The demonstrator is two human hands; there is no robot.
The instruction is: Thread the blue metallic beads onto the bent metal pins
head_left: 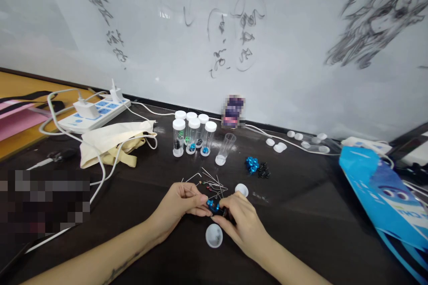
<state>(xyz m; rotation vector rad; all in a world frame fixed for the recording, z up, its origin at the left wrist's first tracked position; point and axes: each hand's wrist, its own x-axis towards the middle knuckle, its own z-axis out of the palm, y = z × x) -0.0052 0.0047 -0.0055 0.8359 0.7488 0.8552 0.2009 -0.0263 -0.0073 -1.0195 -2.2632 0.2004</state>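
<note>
My left hand [187,200] is closed in a pinch at the left end of a small blue and black metal part [214,206]. A thin wire seems to cross its fingers. My right hand [242,220] grips the part's dark right end, its fingertips partly hiding it. Just beyond both hands lies a loose heap of thin metal wires [217,185], some with small coloured tips, beside a bent L-shaped rod [194,176]. A white cap [214,236] holding tiny dark bits sits below the hands. Another white cap [241,190] is partly behind my right hand.
Several capped clear tubes [191,136] stand behind, with blue, black and green pieces inside. An uncapped tube [226,149], blue pieces [252,164] and black screws [264,170] lie to their right. Further out are a power strip [96,113], a cloth bag [113,140] and a blue package [381,196].
</note>
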